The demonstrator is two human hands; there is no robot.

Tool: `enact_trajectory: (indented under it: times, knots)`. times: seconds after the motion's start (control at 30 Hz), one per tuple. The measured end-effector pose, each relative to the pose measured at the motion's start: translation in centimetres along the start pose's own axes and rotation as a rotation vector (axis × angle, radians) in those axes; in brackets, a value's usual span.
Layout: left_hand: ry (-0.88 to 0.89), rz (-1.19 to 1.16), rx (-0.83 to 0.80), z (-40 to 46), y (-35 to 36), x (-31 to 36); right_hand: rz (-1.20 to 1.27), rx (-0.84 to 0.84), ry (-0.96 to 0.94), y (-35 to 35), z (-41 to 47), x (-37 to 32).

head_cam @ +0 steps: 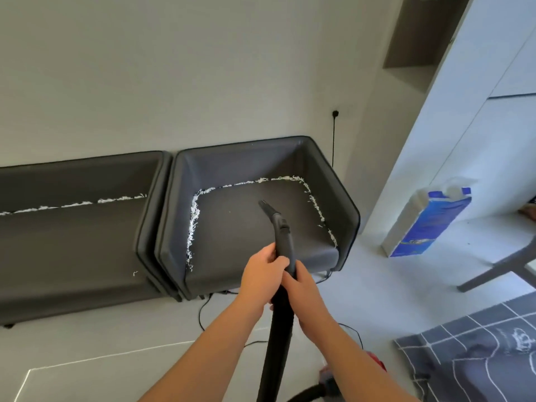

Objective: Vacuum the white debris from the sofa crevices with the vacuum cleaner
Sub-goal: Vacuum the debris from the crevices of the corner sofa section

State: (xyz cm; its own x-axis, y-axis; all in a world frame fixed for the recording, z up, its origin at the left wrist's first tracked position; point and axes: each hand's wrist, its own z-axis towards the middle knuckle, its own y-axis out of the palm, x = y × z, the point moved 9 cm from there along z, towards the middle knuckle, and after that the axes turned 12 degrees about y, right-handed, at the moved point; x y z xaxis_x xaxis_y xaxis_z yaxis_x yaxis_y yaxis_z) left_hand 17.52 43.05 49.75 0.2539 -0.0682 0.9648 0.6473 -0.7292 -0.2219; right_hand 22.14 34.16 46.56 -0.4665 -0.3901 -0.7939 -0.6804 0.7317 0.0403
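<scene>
Both hands grip the black vacuum tube (282,256), left hand (262,274) just above right hand (304,288). The tube runs lengthwise away from the hands, its nozzle (265,206) pointing toward the sofa (232,227) back and white debris (193,216).

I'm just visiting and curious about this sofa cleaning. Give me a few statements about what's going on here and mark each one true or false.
1. Both the left hand and the right hand grip the vacuum wand. True.
2. The nozzle is pushed into the back crevice. False: it sits over the middle of the seat cushion.
3. White debris lines the armchair's seat edges. True.
4. The long sofa on the left has no debris. False: a white line runs along its crevice.
</scene>
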Motion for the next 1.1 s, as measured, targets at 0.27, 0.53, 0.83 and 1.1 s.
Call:
enact_trajectory:
  times: [0.27,0.53,0.83,1.1]
  knots:
    - [-0.044,0.043,-0.105,6.6,2.8,1.1,-0.392,0.088,0.078,-5.4,5.1,-6.2]
    - [-0.077,0.074,-0.273,13.2,1.2,-2.3,-0.702,0.255,0.142,-2.5,10.8,-7.0]
    - [-0.034,0.192,-0.375,19.2,-6.0,-4.5,-0.378,0.368,0.266,6.1,16.9,-7.2]
    - [-0.016,0.203,-0.556,23.1,-2.1,-3.3,-0.831,0.484,0.371,1.1,19.3,-10.0]
